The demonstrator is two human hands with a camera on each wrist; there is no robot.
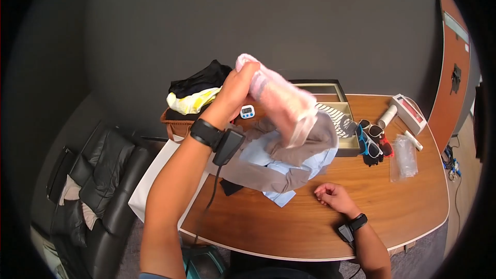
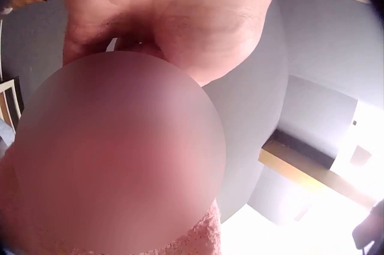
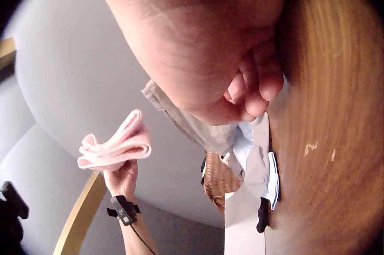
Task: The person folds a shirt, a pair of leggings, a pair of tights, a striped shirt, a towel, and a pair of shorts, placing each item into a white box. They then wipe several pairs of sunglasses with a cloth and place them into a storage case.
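Note:
My left hand (image 1: 238, 87) grips a folded pink fluffy cloth (image 1: 281, 98) by one end, raised above the table. The right wrist view shows the cloth (image 3: 120, 147) folded in layers above the left hand (image 3: 123, 178). A blurred disc covers most of the left wrist view, with pink pile (image 2: 207, 231) below it and the left palm (image 2: 180, 21) above. My right hand (image 1: 335, 197) rests on the wooden table with fingers loosely curled and nothing held. Grey-brown clothing (image 1: 289, 180) and a light blue garment (image 1: 281, 198) lie heaped beneath the cloth.
A wicker basket (image 1: 168, 119) with black and yellow-white clothes stands behind left, near a timer (image 1: 247, 112). A tray (image 1: 349, 151) with striped fabric, sunglasses (image 1: 373, 149), a clear plastic packet (image 1: 405, 157) and a white box (image 1: 411, 113) lie toward the right. A black sofa (image 1: 111, 201) is at left.

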